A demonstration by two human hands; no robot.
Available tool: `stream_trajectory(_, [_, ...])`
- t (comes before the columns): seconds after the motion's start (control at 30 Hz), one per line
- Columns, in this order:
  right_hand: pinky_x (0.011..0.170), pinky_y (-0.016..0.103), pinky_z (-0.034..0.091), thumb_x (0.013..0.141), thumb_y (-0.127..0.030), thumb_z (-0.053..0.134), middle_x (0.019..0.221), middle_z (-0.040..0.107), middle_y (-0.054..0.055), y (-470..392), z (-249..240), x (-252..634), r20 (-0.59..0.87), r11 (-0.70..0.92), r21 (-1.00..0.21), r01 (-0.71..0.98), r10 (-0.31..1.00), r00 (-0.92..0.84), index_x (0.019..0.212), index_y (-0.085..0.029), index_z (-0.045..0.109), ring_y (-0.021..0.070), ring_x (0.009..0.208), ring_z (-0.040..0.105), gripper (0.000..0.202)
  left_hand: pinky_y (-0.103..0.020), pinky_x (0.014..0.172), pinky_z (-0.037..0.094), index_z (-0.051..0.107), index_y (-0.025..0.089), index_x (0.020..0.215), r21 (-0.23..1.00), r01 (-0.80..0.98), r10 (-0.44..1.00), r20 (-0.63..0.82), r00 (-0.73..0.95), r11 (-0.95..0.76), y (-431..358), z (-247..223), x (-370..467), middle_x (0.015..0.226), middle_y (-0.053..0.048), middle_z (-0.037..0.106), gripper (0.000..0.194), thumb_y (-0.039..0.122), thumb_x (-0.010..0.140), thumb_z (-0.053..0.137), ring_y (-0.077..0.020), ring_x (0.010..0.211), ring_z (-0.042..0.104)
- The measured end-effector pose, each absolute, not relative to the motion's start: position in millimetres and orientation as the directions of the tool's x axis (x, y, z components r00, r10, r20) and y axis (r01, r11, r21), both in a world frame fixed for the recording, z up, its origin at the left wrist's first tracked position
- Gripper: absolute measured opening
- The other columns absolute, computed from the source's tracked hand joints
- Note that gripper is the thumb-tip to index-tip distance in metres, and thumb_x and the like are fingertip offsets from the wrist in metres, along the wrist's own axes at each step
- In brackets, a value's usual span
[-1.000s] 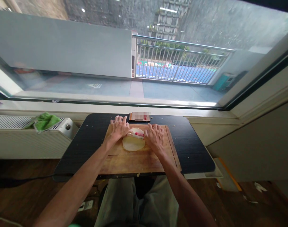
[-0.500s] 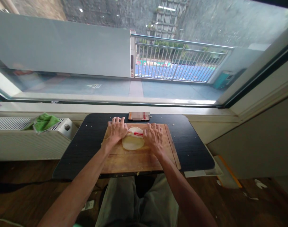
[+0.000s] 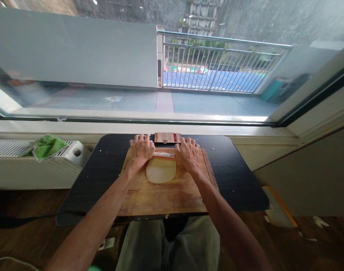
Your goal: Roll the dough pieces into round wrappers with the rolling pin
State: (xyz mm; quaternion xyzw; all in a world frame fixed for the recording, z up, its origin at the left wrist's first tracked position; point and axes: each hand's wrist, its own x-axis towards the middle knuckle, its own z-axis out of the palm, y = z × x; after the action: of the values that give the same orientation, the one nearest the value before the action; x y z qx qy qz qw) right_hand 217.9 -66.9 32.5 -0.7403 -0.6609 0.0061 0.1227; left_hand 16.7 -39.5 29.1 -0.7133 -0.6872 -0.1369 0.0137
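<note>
A flat, pale round of dough (image 3: pixel 161 171) lies on a wooden board (image 3: pixel 163 201). Across its far edge runs a white and red roller (image 3: pixel 164 154), only its middle showing between my hands. My left hand (image 3: pixel 143 147) is curled over the roller's left end, and my right hand (image 3: pixel 188 150) over its right end. Both hands have bent fingers pressed down near the board's far edge.
The board rests on a black table (image 3: pixel 239 184). Behind it, a phone-like flat object (image 3: pixel 167 137) stands near the windowsill (image 3: pixel 126 127). At the left, a green cloth (image 3: pixel 49 146) lies on a white radiator (image 3: pixel 33 169).
Both hands have pushed the roller away from me, toward the dough's far edge. More of the dough shows on the near side. The view has shifted slightly.
</note>
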Motion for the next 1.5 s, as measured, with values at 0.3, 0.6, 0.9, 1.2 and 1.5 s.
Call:
stream_trajectory(0.3, [0.106, 0.048, 0.043, 0.114, -0.041, 0.037, 0.137, 0.068, 0.017, -52, 27, 221, 0.168, -0.058, -0.178, 0.982, 0.982, 0.089, 0.149, -0.026, 0.064, 0.0346, 0.126, 0.058, 0.046, -0.062, 0.113, 0.049, 0.068, 0.015, 0.140, 0.173, 0.984, 0.988, 0.153, 0.020, -0.047, -30, 33, 22, 0.146, -0.023, 0.068, 0.048, 0.028, 0.105, 0.038, -0.0402, 0.133, 0.061])
stream_trajectory(0.6, [0.123, 0.056, 0.036, 0.109, -0.032, 0.041, 0.163, 0.056, 0.019, -67, 18, 221, 0.120, -0.032, -0.112, 0.993, 0.992, 0.045, 0.168, -0.023, 0.048, 0.0359, 0.149, 0.047, 0.060, -0.064, 0.116, 0.047, 0.063, 0.015, 0.152, 0.141, 0.988, 0.992, 0.117, 0.045, -0.062, -40, 25, 16, 0.149, -0.025, 0.065, 0.056, 0.025, 0.102, 0.040, -0.0414, 0.142, 0.056])
stream_trajectory(0.9, [0.127, 0.055, 0.031, 0.108, -0.031, 0.046, 0.162, 0.058, 0.018, -105, 12, 210, 0.135, -0.071, -0.126, 0.989, 0.987, 0.088, 0.164, -0.022, 0.056, 0.0346, 0.151, 0.047, 0.057, -0.060, 0.117, 0.047, 0.070, 0.016, 0.143, 0.151, 0.986, 0.984, 0.176, 0.041, -0.068, -77, 24, 13, 0.151, -0.024, 0.065, 0.052, 0.025, 0.102, 0.041, -0.0389, 0.155, 0.047])
stream_trajectory(1.2, [0.126, 0.056, 0.035, 0.107, -0.032, 0.052, 0.157, 0.063, 0.018, -104, 11, 209, 0.156, -0.072, -0.109, 0.991, 0.984, 0.089, 0.160, -0.023, 0.060, 0.0359, 0.147, 0.052, 0.055, -0.057, 0.113, 0.050, 0.075, 0.017, 0.129, 0.145, 0.985, 0.976, 0.209, 0.058, -0.090, -84, 27, 13, 0.140, -0.023, 0.071, 0.045, 0.027, 0.104, 0.039, -0.0384, 0.148, 0.053])
stream_trajectory(1.5, [0.125, 0.057, 0.033, 0.109, -0.036, 0.044, 0.159, 0.060, 0.019, -71, 17, 214, 0.212, -0.069, -0.114, 0.991, 0.973, 0.092, 0.172, -0.023, 0.043, 0.0359, 0.146, 0.049, 0.064, -0.057, 0.109, 0.050, 0.074, 0.018, 0.134, 0.188, 0.981, 0.986, 0.168, 0.021, -0.053, -54, 30, 19, 0.139, -0.022, 0.069, 0.047, 0.027, 0.100, 0.043, -0.0391, 0.135, 0.060])
